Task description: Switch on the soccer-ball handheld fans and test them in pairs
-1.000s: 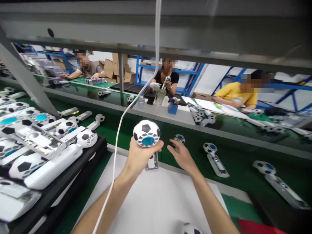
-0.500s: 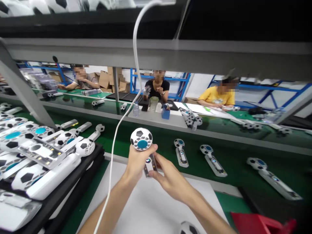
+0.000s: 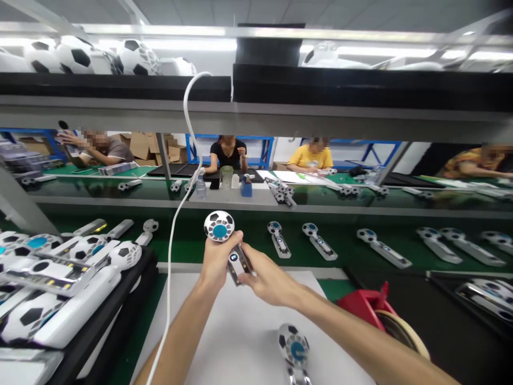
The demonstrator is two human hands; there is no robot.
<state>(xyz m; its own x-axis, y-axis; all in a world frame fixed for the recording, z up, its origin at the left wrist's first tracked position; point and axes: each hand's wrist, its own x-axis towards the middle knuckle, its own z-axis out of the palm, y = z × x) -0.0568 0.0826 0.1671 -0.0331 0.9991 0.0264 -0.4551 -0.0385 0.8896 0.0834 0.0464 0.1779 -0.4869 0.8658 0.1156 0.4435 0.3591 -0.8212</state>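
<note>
While gripped: left hand (image 3: pixel 216 256) wraps the soccer-ball fan (image 3: pixel 224 240) below its head, upright above the white mat (image 3: pixel 240 331).
Right hand (image 3: pixel 266 278): fingertips pinch the fan's handle.
Nearby: second fan (image 3: pixel 294 347) on mat; conveyor (image 3: pixel 340 262) beyond.

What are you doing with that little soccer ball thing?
A person holds a small handheld fan with a soccer-ball head upright in the left hand, while the right hand grips its handle. More fans like it lie in a row on the green belt ahead, one lies on the white mat, and others fill a black tray at the left. Other people sit working across the belt.
</note>
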